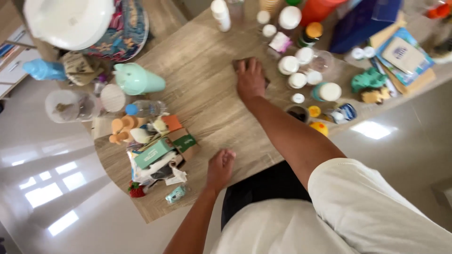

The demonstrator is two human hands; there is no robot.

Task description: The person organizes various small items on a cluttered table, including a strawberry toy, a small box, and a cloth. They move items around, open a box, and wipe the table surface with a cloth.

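Your right hand (250, 79) lies flat, palm down and fingers spread, on a dark brown cloth (239, 64) near the middle of the wooden table (202, 89); only the cloth's edges show at the fingertips and beside the wrist, so most of it is hidden under your palm. Your left hand (220, 168) rests near the table's front edge at about 7 o'clock from the right hand, fingers curled loosely into a half-closed fist that holds nothing, the knuckles touching the wood. At 3 o'clock from your right hand stands a cluster of white-lidded jars (297, 70), close to the hand but not touching it, with a clear glass jar (323, 60) just behind them. At about 4 o'clock sits a small dark cup (298, 113) beside a yellow lid (314, 111). At 9 o'clock from your right hand lies a mint-green plastic jug (137, 79) on its side, and below it a small water bottle with a blue cap (145, 108). At 9 o'clock from your left hand, just beside it, sits a heap of small boxes and wrappers (160, 155) (a teal box lies on top). A white bottle (221, 14) stands at 12 o'clock, well apart from both hands.
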